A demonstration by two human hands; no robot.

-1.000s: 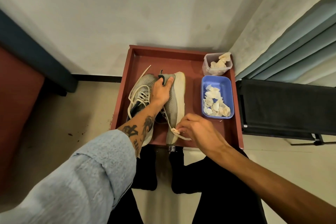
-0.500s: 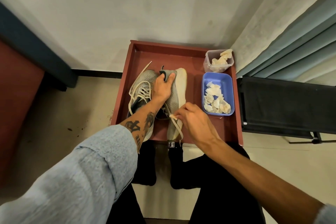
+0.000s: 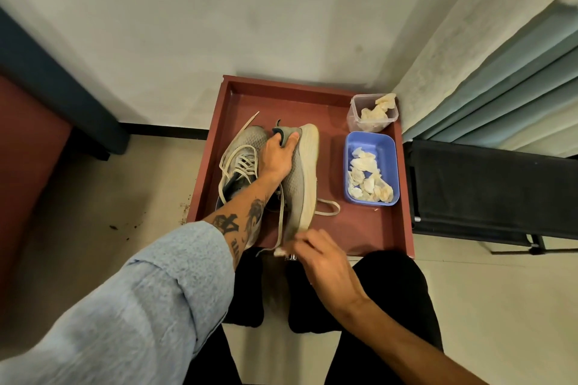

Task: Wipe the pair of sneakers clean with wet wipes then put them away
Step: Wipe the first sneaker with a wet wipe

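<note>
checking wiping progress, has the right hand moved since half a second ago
Yes. The right hand, pinching a whitish scrap, has slid back from beside the sneaker to the near rim of the tray.

On our rimmed red-brown bench [image 3: 359,228] we see 1 upright sneaker [image 3: 242,162] touching 1 tipped sneaker [image 3: 305,172], with a blue tub [image 3: 350,166] and a clear tub [image 3: 355,117] beside them.
</note>
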